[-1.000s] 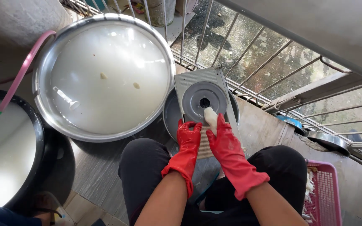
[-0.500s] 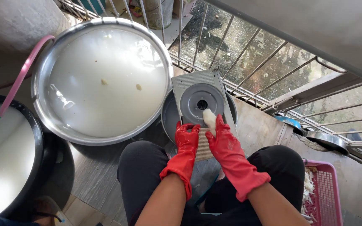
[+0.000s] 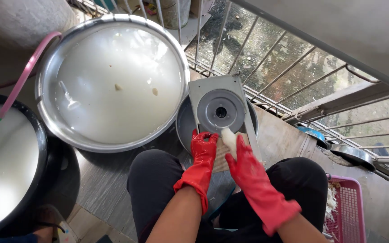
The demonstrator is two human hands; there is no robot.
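While right hand (image 3: 244, 166) fingers pinch the white root piece (image 3: 228, 137) against the slicer plate (image 3: 221, 110), left hand (image 3: 203, 150) grips the slicer's edge over the small basin (image 3: 185, 126). Risk: short piece, fingertips close to the disc blade. Versus earlier: hands essentially unmoved.

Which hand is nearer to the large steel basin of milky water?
Left. The left hand grips the slicer's edge, just beside the basin; the right hand, holding a white piece, is farther away.
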